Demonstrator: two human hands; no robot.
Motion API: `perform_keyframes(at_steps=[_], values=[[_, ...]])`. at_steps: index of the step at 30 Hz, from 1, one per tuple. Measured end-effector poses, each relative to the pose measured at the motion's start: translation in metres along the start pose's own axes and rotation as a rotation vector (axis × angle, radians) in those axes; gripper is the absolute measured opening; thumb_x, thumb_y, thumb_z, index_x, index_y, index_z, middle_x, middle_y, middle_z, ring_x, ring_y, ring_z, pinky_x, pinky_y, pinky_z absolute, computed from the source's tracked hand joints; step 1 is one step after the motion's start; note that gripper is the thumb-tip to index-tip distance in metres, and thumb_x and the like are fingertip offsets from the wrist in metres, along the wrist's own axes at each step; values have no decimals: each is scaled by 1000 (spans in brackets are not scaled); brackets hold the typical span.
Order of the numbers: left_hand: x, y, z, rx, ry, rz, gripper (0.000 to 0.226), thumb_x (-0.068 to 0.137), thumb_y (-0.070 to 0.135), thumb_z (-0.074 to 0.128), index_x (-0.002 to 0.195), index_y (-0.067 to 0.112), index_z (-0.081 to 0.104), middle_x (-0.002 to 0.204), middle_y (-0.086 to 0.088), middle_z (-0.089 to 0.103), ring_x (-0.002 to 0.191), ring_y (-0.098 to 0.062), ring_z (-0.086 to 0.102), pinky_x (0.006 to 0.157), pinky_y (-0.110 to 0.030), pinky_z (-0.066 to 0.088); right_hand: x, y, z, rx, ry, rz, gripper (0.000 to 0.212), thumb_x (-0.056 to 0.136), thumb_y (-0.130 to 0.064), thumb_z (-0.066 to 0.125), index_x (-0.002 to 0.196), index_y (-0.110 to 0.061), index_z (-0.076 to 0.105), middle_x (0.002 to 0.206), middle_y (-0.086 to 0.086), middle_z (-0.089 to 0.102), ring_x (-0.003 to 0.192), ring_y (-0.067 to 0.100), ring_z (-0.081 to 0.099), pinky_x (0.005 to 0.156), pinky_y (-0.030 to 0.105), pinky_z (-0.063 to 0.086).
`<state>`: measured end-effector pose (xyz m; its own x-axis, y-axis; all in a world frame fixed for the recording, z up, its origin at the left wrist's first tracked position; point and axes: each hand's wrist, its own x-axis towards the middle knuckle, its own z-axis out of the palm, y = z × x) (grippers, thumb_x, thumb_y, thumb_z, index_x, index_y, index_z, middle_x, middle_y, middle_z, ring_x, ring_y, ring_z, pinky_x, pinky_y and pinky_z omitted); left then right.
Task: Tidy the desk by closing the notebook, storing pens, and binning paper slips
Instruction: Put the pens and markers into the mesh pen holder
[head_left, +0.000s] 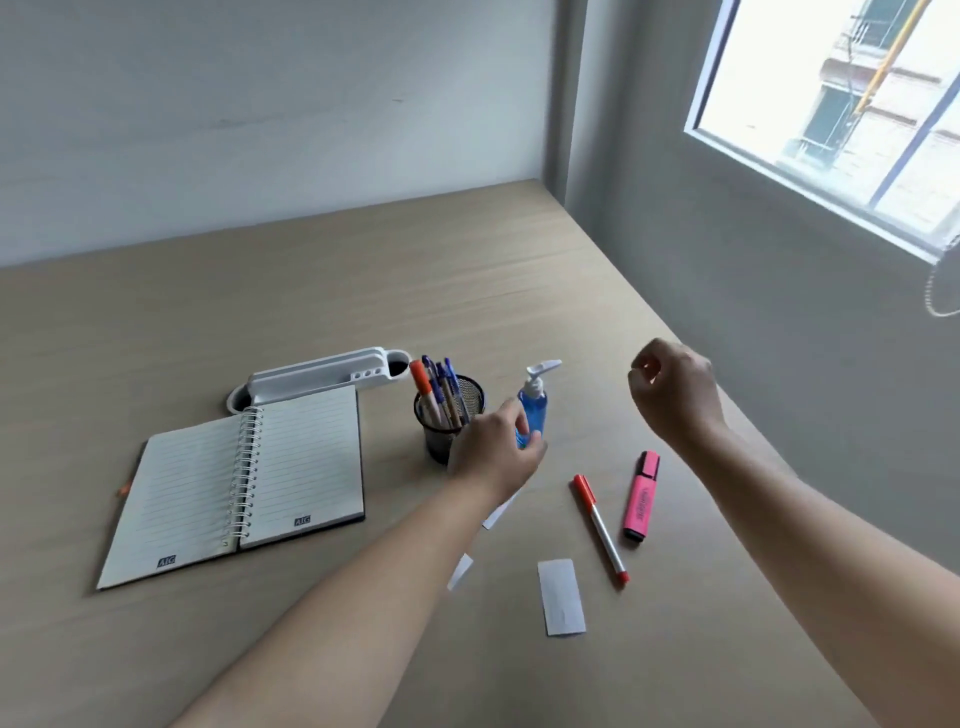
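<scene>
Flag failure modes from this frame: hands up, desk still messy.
1. The left hand is right at the blue pump bottle and mesh pen cup; a careless sweep could tip either.
2. Two paper slips lie partly under the left forearm and could be dragged or missed.
3. The red pen and pink highlighter lie loose near the desk's right edge; a nudge from the right hand might roll them off.

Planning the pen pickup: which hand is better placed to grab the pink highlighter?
Probably the right hand. It hovers loosely curled, holding nothing, just beyond the highlighter, while the left hand is over by the blue bottle.
</scene>
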<state>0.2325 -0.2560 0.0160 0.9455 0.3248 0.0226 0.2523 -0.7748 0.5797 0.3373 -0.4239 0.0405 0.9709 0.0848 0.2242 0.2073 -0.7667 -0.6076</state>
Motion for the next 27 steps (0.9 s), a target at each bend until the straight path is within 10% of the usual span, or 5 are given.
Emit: perform_keyframes(at_steps=[5, 15, 20, 27], values=[[-15, 7, 72, 187, -426, -196, 49, 85, 54, 52, 102, 10, 63, 107, -12, 67, 99, -32, 63, 75, -35, 50, -42, 68, 26, -146, -287, 331, 27, 84, -25, 55, 97, -3, 60, 104, 21, 65, 99, 35, 58, 74, 33, 42], [-13, 29, 117, 189, -393, -315, 31, 82, 31, 53, 100, 8, 63, 102, -12, 67, 93, -32, 64, 67, -31, 44, -58, 99, 43, -96, -412, 603, 16, 79, -24, 64, 76, -10, 56, 85, 16, 62, 78, 31, 59, 63, 28, 41], [-18, 32, 90, -11, -271, -253, 28, 84, 28, 48, 60, 15, 44, 62, -2, 49, 60, -23, 46, 49, -27, 31, -66, 86, 16, 228, -344, 408, 17, 83, -26, 64, 79, -11, 61, 73, 6, 58, 72, 24, 53, 53, 27, 38], [5, 23, -33, -232, 149, 49, 25, 95, 24, 48, 70, 18, 47, 51, 7, 43, 48, -9, 43, 51, -23, 28, -46, -31, -17, 467, -136, -124, 8, 85, -12, 62, 78, -9, 59, 67, 6, 58, 59, 17, 48, 53, 11, 36]])
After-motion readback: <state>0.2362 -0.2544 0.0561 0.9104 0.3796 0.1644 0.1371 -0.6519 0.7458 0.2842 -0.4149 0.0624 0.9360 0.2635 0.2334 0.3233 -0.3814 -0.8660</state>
